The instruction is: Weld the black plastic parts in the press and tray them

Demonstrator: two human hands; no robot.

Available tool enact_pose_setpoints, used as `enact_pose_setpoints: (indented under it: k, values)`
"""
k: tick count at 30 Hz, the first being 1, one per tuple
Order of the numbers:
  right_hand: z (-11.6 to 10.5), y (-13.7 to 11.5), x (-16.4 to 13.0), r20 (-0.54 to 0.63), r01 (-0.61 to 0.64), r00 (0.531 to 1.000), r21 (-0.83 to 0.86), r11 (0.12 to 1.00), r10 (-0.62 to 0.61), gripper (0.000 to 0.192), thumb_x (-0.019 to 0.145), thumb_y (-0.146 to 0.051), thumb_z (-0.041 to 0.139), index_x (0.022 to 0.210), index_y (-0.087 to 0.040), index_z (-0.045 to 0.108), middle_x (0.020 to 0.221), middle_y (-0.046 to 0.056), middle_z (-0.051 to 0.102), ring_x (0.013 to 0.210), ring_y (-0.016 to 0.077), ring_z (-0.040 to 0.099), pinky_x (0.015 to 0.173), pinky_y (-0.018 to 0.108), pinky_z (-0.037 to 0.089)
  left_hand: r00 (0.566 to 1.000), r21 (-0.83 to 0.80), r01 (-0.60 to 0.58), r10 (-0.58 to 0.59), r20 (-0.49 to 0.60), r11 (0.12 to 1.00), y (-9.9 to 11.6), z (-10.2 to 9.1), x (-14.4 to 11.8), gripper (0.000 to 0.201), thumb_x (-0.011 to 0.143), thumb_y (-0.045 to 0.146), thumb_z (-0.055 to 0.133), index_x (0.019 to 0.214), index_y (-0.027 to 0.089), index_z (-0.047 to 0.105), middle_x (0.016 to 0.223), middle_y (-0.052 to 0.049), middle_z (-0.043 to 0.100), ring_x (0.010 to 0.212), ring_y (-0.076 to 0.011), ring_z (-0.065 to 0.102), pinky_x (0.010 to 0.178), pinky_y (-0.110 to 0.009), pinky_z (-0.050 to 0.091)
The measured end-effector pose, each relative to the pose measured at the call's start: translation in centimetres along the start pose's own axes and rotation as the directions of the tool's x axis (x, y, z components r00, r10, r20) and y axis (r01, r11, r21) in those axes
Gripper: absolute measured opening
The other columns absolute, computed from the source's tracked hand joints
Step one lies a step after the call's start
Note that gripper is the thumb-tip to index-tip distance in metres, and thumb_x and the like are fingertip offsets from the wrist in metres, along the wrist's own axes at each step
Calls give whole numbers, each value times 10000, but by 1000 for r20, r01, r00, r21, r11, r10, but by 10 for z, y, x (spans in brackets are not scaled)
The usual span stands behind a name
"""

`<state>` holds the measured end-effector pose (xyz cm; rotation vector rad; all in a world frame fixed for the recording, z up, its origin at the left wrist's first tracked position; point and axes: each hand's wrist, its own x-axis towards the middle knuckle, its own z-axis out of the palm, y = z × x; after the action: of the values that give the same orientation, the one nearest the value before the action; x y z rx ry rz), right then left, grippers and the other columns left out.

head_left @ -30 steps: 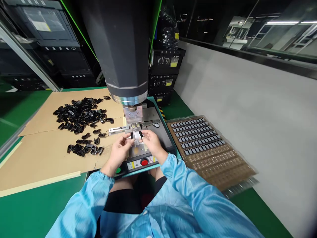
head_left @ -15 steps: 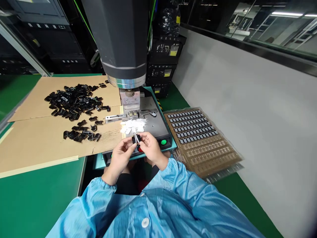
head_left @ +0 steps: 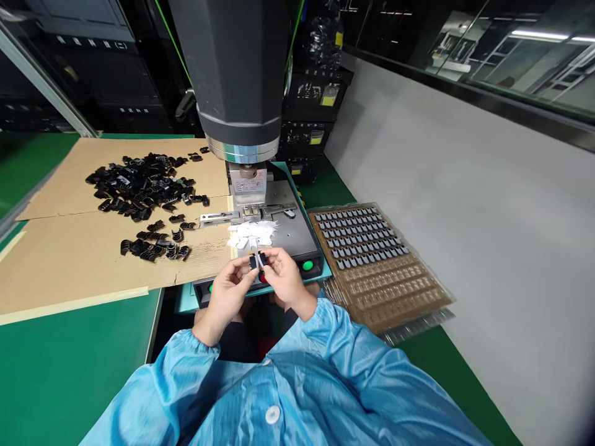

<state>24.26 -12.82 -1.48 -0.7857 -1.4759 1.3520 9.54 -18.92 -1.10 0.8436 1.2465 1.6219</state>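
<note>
Left hand (head_left: 229, 286) and right hand (head_left: 284, 282) pinching small black parts (head_left: 253, 262) between thumbs and fingers, close together, forearms angled inward, at the machine base's (head_left: 302, 235) front edge.

A pale grey wall (head_left: 441, 186) slants along the right, topped by a dark-framed window (head_left: 502, 68) with bright tube lights (head_left: 542, 36) showing in it. Green floor (head_left: 28, 161) shows at far left, beyond the green worktop (head_left: 69, 353); black crates (head_left: 297, 136) stand stacked at the back.

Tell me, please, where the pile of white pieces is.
In the head view, the pile lies left of centre, beyond the bare left hand and right hand.
</note>
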Motion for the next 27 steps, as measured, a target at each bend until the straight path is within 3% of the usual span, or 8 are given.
enact_pose_setpoints:
  k: [11,17,22,27]
  values:
    - [4,-10,-3,-10,-56,998,41,998,57,312,912,-334,783,1182,-246,654,1147,70,764,1071,217,746,996,385,616,999,-70,40,-38,36,997,4,-1,-1,466,770,417,973,1115,193,755,982,-56,769,835,-154,709,822,-284,604]
    - [4,-22,-4,-33,-73,996,157,985,79,375,1001,-444,714,1314,-254,634,1218,81,766,1134,226,740,1025,395,606,973,-341,224,-189,134,913,10,-5,2,482,813,404,952,1197,219,727,1158,-90,772,929,-205,777,825,-310,657]
    - [4,-26,-4,-13,-163,984,307,938,175,389,973,-449,745,1298,-246,682,1177,74,771,906,179,731,812,318,634,942,-436,328,-257,214,838,17,-7,0,439,890,328,883,1286,208,737,1120,-97,773,931,-187,769,839,-286,661]
    - [7,-27,-5,9,-190,980,354,916,200,425,944,-455,781,1306,-250,694,1149,68,769,906,187,722,818,342,653,927,-471,367,-271,260,802,18,-8,-1,424,907,301,857,1303,210,737,1211,-109,757,927,-179,763,831,-282,665]
